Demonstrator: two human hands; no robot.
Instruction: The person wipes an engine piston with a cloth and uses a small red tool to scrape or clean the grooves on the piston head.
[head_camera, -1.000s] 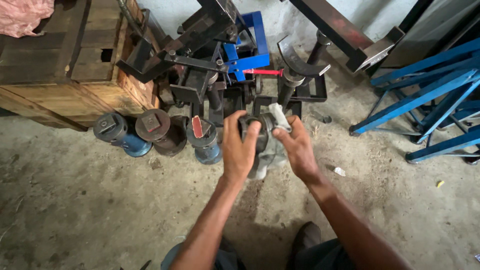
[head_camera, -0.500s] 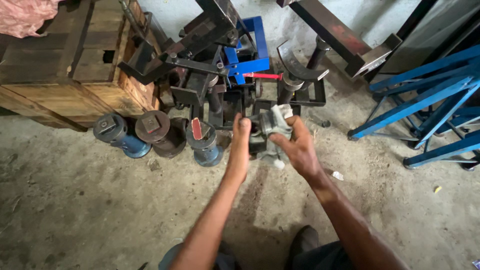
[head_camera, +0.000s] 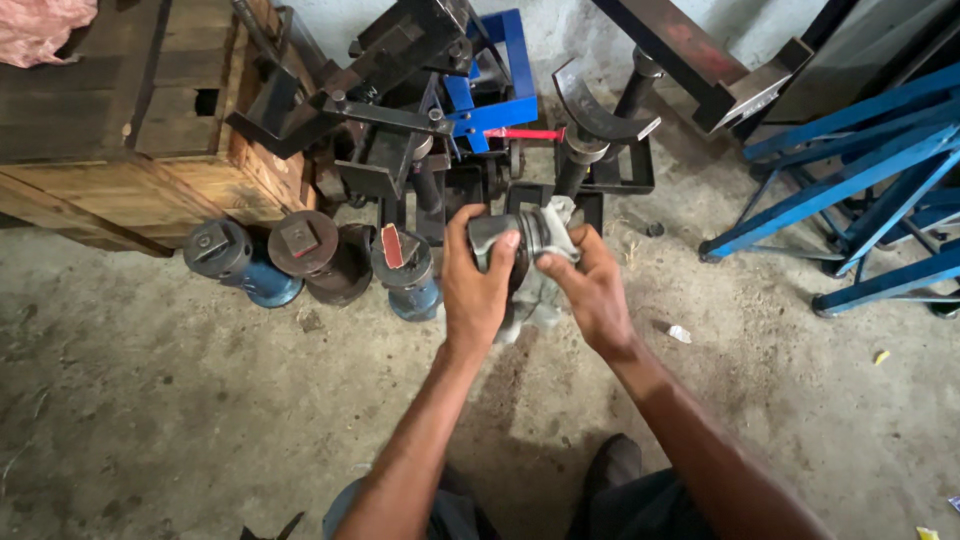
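Metal cylinder (head_camera: 510, 240) lies crosswise, left hand (head_camera: 478, 290) clenched round its near end, right hand (head_camera: 592, 290) pressing grey rag (head_camera: 540, 295) against the other.

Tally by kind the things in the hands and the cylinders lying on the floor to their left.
Metal part in left hand: 1
Rag in right hand: 1
Blue cylinders: 2
Rusty brown cylinder: 1
Total: 5

Rough grey concrete floor (head_camera: 180, 400), dusty, stained. Wooden crate (head_camera: 120, 150) at far left corner. Three stubby cylinders (head_camera: 300, 255) lying beside crate. Black metal frames (head_camera: 420, 120) along far edge. Blue metal stands (head_camera: 860, 170) at right edge. Small scraps (head_camera: 680, 333) scattered right.
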